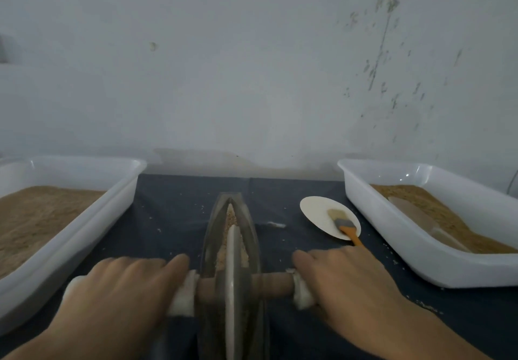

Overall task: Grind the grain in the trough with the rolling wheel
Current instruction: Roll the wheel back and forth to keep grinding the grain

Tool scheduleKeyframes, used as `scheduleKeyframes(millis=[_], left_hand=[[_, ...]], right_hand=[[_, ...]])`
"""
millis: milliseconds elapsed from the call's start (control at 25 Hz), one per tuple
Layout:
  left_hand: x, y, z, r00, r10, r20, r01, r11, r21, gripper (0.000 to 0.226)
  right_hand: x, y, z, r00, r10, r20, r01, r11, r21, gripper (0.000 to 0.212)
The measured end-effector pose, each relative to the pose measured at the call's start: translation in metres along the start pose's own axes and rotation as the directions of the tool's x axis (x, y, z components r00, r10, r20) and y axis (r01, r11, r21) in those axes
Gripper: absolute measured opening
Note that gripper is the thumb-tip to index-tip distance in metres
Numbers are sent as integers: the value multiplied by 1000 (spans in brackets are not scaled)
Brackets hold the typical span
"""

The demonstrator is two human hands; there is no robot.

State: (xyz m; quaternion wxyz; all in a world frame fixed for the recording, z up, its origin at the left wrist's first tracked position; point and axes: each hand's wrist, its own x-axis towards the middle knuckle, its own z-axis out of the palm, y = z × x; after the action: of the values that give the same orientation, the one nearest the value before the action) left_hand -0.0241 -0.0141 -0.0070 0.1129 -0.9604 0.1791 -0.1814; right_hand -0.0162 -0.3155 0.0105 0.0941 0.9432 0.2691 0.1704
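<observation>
A narrow boat-shaped trough [252, 236] lies lengthwise on the dark cloth in front of me. The pale rolling wheel [232, 275] stands upright in the trough's near half. Tan grain [231, 216] fills the groove beyond the wheel. A wooden axle [272, 285] runs through the wheel, with white cloth wrapped round each end. My left hand [117, 289] presses palm-down on the left wrap [183, 298], its fingers stretched forward. My right hand [344, 281] presses the same way on the right wrap [301, 292].
A white tray [112, 191] of brown meal stands at the left. At the right another white tray [392, 219] holds grain and a scoop [414, 216]. A white plate [316, 211] with an orange-handled brush [346, 226] lies between trough and right tray. The wall is close behind.
</observation>
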Motion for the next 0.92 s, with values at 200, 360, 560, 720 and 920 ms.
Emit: scheduleKeyframes(millis=[200,360,560,720,920], left_hand=[[85,-26,42,986,-165,22,165,986,-24,26],[116,-35,59,973,-227,-27,223,967,-126,17],[34,-18,42,995,-97,-7,95,988,-118,33],[-8,-5,25,980,65,-190,-95,983,-156,52],[60,-10,38,977,-210,26,210,978,4,38]], right_hand=[[95,6,30,991,137,-6,-137,986,-96,20],[145,15,30,986,128,-110,-146,972,-183,24],[50,-12,20,999,23,-49,-24,999,-22,20],[5,-6,7,1000,-24,-17,24,1000,5,32],[82,7,41,994,103,-30,-104,994,-37,24]])
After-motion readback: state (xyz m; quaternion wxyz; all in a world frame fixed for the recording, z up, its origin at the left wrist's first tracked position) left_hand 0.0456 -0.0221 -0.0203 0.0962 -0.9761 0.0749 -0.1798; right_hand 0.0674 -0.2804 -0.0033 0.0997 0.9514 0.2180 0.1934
